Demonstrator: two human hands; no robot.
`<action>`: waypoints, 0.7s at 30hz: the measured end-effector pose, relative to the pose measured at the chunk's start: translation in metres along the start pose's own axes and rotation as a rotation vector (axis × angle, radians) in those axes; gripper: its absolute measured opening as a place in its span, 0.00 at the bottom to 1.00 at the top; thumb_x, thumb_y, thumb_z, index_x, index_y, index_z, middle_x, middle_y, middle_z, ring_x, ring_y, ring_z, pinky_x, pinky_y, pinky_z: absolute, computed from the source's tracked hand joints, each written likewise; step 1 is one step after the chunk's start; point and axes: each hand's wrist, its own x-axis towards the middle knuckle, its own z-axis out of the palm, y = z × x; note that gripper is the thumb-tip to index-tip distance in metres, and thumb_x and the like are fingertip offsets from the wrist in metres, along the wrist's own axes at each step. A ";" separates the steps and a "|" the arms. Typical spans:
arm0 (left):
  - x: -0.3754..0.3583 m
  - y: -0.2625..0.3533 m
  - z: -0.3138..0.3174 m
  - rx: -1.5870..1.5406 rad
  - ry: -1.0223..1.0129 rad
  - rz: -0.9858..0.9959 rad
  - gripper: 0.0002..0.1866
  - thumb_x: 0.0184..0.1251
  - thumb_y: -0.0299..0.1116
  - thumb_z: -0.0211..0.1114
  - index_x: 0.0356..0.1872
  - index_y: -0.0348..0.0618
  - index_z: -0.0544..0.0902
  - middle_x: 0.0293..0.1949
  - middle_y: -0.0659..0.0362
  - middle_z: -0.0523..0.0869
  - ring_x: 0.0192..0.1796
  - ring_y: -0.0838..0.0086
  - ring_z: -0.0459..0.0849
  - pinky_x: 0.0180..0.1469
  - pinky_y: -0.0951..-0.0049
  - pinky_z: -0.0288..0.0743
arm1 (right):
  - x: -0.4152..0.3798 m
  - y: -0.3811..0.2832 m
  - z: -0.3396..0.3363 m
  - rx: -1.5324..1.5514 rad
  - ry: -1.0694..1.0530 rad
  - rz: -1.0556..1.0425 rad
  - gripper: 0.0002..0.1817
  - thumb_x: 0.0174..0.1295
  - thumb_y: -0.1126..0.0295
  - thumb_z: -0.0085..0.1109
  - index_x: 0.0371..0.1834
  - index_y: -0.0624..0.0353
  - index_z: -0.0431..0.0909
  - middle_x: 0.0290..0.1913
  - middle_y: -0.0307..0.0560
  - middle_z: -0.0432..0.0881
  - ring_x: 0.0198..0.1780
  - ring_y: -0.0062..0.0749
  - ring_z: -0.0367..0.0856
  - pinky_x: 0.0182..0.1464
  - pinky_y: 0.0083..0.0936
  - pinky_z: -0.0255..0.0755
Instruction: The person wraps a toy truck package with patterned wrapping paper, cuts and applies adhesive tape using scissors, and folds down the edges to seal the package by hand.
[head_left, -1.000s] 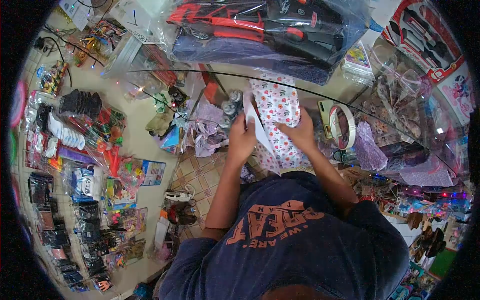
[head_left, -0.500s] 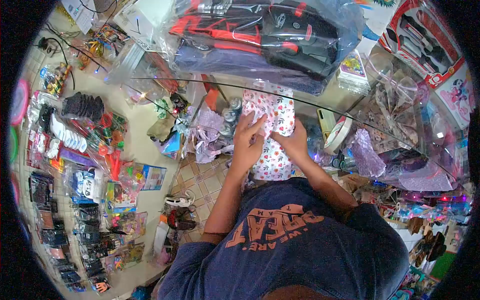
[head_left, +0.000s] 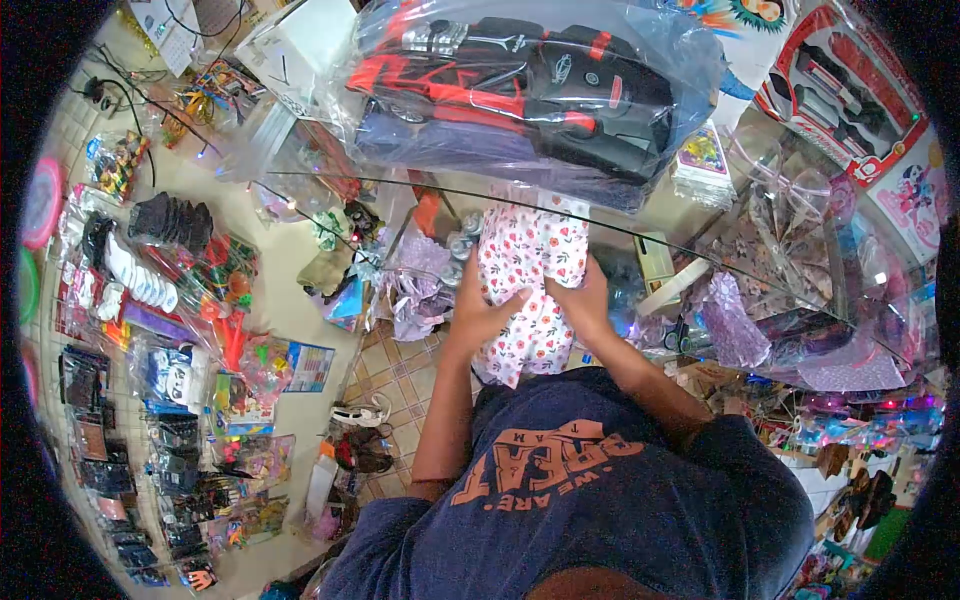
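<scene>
Floral wrapping paper, white with small red and pink flowers, stands out in front of my chest as a long bulky bundle. Whatever it may enclose is hidden. My left hand clasps its left side, thumb lying across the front and the other fingers out of sight behind the edge. On the opposite side my right hand grips it too, its thumb on the printed face near the middle. The two thumbs point toward each other with a narrow gap between them. The lower end of the paper hangs just above my shirt.
A glass counter holds a toy car in clear plastic. Right of the paper are a white tape roll and scissors. Crumpled purple paper lies left. Packaged goods hang on the left; a boxed toy stands upper right.
Both hands have gone from lying on the face of the paper to grasping its sides. The bundle has shifted slightly toward my body and looks bulkier.
</scene>
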 end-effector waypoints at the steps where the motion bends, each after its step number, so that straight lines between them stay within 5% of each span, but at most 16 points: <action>1: 0.000 0.004 0.001 -0.031 0.015 -0.012 0.50 0.50 0.36 0.80 0.72 0.32 0.60 0.64 0.43 0.75 0.66 0.59 0.74 0.69 0.62 0.66 | 0.001 0.004 0.001 -0.013 -0.022 -0.037 0.29 0.48 0.76 0.73 0.55 0.67 0.74 0.45 0.48 0.85 0.45 0.29 0.84 0.52 0.28 0.77; 10: 0.010 -0.005 0.000 0.022 0.060 0.078 0.44 0.48 0.38 0.80 0.65 0.34 0.67 0.58 0.46 0.79 0.61 0.59 0.79 0.64 0.61 0.70 | 0.005 0.006 0.015 -0.035 -0.034 -0.040 0.26 0.51 0.76 0.69 0.55 0.65 0.74 0.46 0.47 0.85 0.45 0.28 0.83 0.51 0.28 0.77; 16: 0.012 -0.003 -0.012 -0.012 0.114 0.109 0.38 0.48 0.37 0.80 0.60 0.35 0.72 0.53 0.45 0.83 0.56 0.56 0.83 0.60 0.59 0.73 | 0.009 0.013 0.032 0.087 -0.074 0.177 0.28 0.55 0.67 0.74 0.56 0.66 0.74 0.47 0.48 0.85 0.46 0.29 0.84 0.51 0.28 0.77; 18: 0.010 -0.004 -0.020 -0.025 0.066 0.071 0.36 0.53 0.31 0.77 0.63 0.34 0.71 0.55 0.50 0.81 0.58 0.66 0.79 0.64 0.64 0.71 | 0.010 0.012 0.042 0.129 -0.090 0.143 0.30 0.55 0.64 0.76 0.57 0.66 0.74 0.49 0.49 0.85 0.47 0.29 0.84 0.51 0.28 0.77; 21: 0.011 -0.017 -0.030 0.070 0.075 0.104 0.35 0.52 0.31 0.78 0.62 0.35 0.72 0.55 0.50 0.82 0.57 0.65 0.80 0.63 0.64 0.72 | -0.001 -0.010 0.048 0.060 -0.210 0.098 0.32 0.55 0.64 0.76 0.58 0.66 0.72 0.51 0.49 0.83 0.50 0.30 0.82 0.53 0.28 0.77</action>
